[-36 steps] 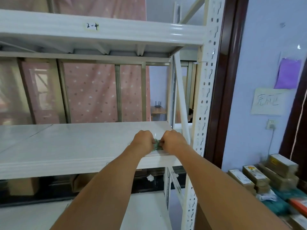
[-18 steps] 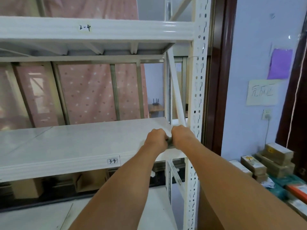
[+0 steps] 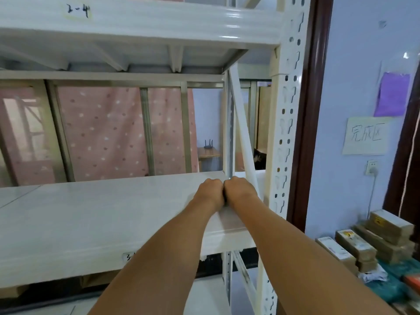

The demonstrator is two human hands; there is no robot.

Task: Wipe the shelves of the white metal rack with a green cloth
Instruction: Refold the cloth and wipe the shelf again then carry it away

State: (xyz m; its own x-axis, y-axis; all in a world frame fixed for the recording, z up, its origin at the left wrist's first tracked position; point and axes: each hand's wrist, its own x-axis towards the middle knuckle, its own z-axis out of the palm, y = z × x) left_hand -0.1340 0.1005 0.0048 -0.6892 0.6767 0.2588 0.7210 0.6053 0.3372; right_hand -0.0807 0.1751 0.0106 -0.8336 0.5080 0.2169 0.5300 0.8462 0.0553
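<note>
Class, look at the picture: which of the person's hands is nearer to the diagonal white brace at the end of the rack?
Right. The right hand lies right next to the diagonal brace where it meets the shelf; the left hand lies beyond it, farther from the brace.

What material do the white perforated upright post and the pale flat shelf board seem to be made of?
White perforated upright post: probably painted steel, as the punched slots and glossy coat suggest. Pale flat shelf board: smooth with a dull sheen, either coated metal or laminate; the look leaves this open.

White metal rack point(image 3: 286, 123), bare pale middle shelf point(image 3: 95, 214), green cloth hidden under fists at right rear corner
</note>
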